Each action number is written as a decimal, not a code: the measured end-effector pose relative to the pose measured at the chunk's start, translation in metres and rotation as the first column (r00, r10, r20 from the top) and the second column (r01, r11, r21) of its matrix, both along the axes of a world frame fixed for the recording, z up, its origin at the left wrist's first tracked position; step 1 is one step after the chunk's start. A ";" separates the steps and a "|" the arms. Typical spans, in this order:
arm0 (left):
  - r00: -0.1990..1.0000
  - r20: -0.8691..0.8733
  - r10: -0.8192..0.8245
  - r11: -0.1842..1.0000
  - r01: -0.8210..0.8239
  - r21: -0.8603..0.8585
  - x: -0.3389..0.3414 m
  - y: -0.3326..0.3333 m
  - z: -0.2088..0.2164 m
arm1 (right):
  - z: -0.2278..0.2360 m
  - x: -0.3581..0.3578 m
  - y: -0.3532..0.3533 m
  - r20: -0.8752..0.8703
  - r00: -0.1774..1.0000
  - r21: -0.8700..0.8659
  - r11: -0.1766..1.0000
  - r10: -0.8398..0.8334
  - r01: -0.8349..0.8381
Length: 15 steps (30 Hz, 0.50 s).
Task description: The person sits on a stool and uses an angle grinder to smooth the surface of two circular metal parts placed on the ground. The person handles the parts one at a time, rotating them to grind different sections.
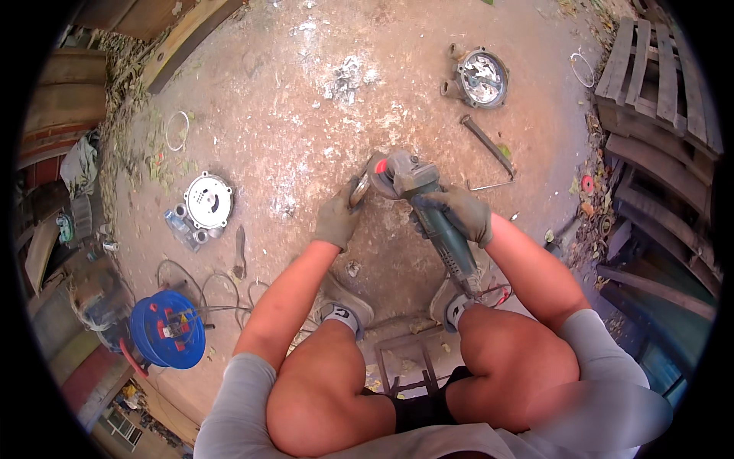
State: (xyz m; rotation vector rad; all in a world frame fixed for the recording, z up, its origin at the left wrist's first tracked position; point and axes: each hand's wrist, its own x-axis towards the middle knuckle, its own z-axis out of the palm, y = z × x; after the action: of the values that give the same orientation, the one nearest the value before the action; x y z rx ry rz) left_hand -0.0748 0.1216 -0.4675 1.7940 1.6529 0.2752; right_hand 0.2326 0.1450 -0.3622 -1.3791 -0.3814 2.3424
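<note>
In the middle, my gloved right hand [462,214] is wrapped round the body of a green angle grinder [449,243]. Its grey head and disc point up and left, toward my other hand. With a gloved grip, my left hand [337,218] holds a small curved metal part [359,191] close beside the disc. A red patch shows at the disc's edge. Whether disc and part touch, I cannot tell. The part's far end is partly hidden behind the disc guard.
Upper right lies a round metal housing [483,78], with a hammer-like tool [487,147] below it. A round metal cover [209,200] and dark hand tool [240,252] lie left. A blue cable reel [170,330] stands lower left, wooden pallets [650,69] along the right.
</note>
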 end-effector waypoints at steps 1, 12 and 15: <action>1.000 -0.007 0.000 1.000 -0.001 -0.014 -0.001 0.001 0.000 | 0.001 0.004 -0.001 0.030 0.999 -0.009 1.000 0.010 -0.010; 0.999 -0.001 -0.048 0.998 0.048 -0.044 0.005 0.010 0.002 | 0.018 0.004 -0.007 0.102 0.994 0.083 0.996 0.033 -0.042; 0.979 -0.062 -0.194 0.981 0.195 0.008 0.002 0.012 -0.001 | 0.013 0.016 -0.012 0.088 0.996 0.015 0.999 0.034 -0.035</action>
State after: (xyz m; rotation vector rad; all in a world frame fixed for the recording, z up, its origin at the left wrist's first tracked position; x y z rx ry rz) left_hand -0.0727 0.1334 -0.4682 1.9755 1.5049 0.1462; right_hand 0.2488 0.1326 -0.3491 -1.4824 -0.4530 2.3058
